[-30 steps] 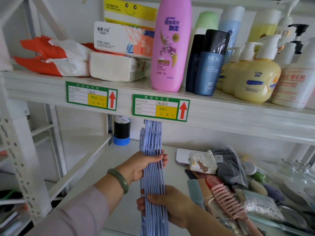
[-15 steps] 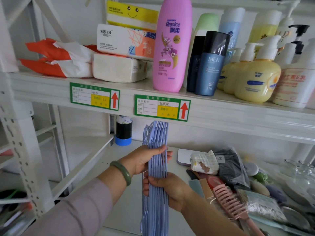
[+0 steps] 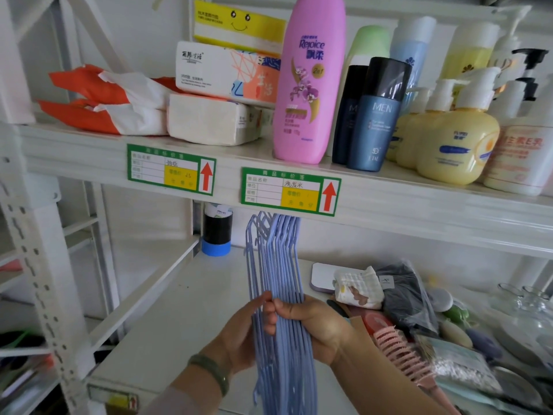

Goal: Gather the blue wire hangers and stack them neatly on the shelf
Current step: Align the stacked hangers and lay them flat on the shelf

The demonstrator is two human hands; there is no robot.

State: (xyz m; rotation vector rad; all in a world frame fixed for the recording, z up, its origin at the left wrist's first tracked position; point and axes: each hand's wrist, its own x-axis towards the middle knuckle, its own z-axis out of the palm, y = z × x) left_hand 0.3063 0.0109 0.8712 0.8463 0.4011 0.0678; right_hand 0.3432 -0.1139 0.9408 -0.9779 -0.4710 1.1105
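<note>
A bundle of several blue wire hangers (image 3: 276,265) stands on edge above the white lower shelf (image 3: 185,313). Its hooks reach up under the front lip of the upper shelf. My right hand (image 3: 308,327) is closed around the middle of the bundle from the right. From the left, my left hand (image 3: 239,333), with a green bangle on the wrist, presses fingers against the same bundle. The lower ends of the hangers run out of the frame at the bottom.
A black and blue roll stack (image 3: 217,232) stands at the lower shelf's back left. Right of the hangers lie a folded cloth (image 3: 357,287), a dark bag (image 3: 404,290) and a pink comb (image 3: 401,351). On the upper shelf are a pink shampoo bottle (image 3: 309,85) and tissue packs (image 3: 209,118).
Both hands have slid lower along the bundle and closer together. The tops of the hangers have spread slightly apart under the shelf lip.
</note>
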